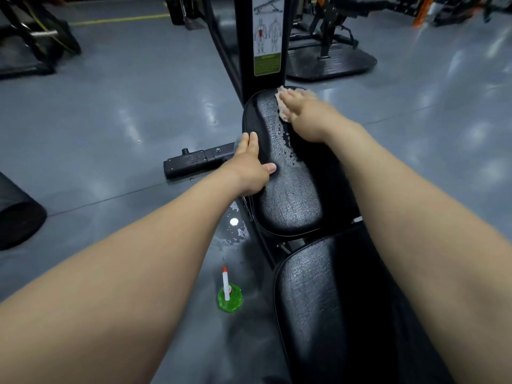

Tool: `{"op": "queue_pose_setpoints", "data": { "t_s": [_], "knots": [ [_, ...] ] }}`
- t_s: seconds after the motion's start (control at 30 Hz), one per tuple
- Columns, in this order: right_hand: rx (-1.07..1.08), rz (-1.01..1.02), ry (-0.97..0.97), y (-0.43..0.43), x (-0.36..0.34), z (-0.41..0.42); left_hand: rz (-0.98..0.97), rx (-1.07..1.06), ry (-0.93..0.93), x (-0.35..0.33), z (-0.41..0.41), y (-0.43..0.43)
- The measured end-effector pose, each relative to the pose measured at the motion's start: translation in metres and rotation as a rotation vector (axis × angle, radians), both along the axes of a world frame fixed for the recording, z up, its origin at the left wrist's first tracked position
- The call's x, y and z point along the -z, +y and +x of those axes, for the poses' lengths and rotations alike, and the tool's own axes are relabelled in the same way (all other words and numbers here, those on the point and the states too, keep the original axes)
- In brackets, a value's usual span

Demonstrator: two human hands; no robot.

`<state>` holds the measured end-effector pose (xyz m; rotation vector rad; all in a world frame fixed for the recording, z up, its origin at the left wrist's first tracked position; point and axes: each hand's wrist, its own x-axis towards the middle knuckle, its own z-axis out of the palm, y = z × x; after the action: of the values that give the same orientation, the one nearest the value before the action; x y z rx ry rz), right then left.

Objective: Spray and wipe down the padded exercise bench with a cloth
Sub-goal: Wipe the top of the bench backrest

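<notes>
My right hand (302, 115), fingers straight, presses the cloth (282, 113) onto the far end of the bench pad (291, 195). Left hand (249, 164) rests flat on the pad's left edge, holding nothing. Spray bottle (229, 296) on the floor beside the bench.

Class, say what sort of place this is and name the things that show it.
Most likely a gym: a cloth on a black padded bench, a muscle-diagram sticker on the upright post, and other exercise machines on the grey floor.

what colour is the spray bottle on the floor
The spray bottle is bright green, white nozzle tipped red; head view.
</notes>
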<state>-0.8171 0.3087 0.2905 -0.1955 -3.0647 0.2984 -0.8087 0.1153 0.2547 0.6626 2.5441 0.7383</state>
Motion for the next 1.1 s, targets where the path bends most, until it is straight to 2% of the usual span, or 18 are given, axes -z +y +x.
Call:
{"op": "queue_pose_setpoints", "data": {
  "t_s": [0.13,0.4,0.5,0.63,0.7,0.93,1.1],
  "knots": [
    [0.038,-0.024,0.014,-0.002,-0.002,-0.019,0.002,0.001,0.021,0.000,-0.001,-0.002],
    [-0.131,-0.035,0.043,-0.036,0.024,0.076,0.110,0.007,0.028,-0.001,-0.001,-0.014],
    [-0.091,-0.018,-0.032,-0.030,0.016,0.054,0.145,-0.019,0.047,-0.004,0.006,-0.024],
    [0.024,0.043,-0.141,-0.027,0.000,-0.007,0.180,-0.056,-0.015,0.005,0.024,-0.047],
    [0.047,0.086,-0.134,-0.031,-0.003,-0.016,0.218,-0.076,-0.049,0.011,0.035,-0.058],
    [-0.207,0.172,0.022,-0.072,0.032,0.056,0.348,-0.149,-0.084,0.038,0.046,-0.074],
    [-0.186,0.136,-0.057,-0.061,0.007,0.015,0.430,-0.130,-0.117,0.049,0.039,-0.072]
  ]
}}
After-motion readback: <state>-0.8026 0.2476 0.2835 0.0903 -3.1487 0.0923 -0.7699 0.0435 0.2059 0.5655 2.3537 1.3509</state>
